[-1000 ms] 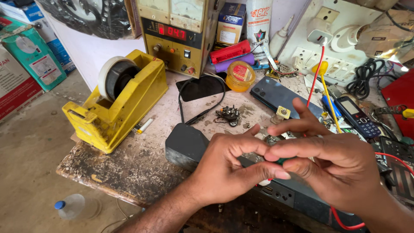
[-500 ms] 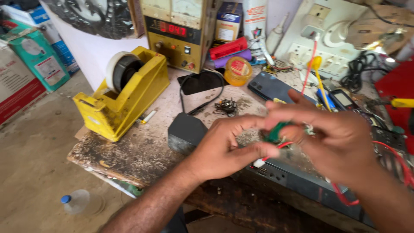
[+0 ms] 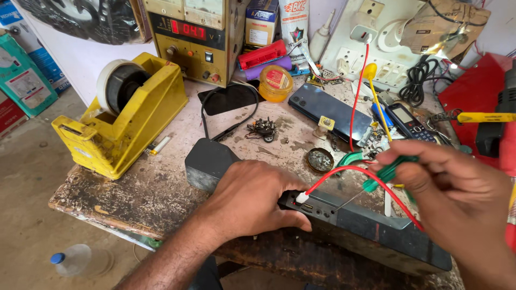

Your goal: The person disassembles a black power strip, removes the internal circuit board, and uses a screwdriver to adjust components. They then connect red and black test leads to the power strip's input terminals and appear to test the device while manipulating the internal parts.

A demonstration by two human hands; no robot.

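Speaker bar (image 3: 371, 236), long and black, lies along the workbench (image 3: 134, 193) front edge; left hand (image 3: 252, 201) presses flat on it, right hand (image 3: 457, 198) pinches a green-handled screwdriver (image 3: 384, 174), tip at its panel. Casing still closed.

Long black speaker bar (image 3: 371, 228) lies flat along lower centre-right of frame, port panel facing up. Green-handled screwdriver (image 3: 384, 174) at right, tilted, its thin metal tip down-left on the panel. Red wire (image 3: 349, 171) arcs over it.
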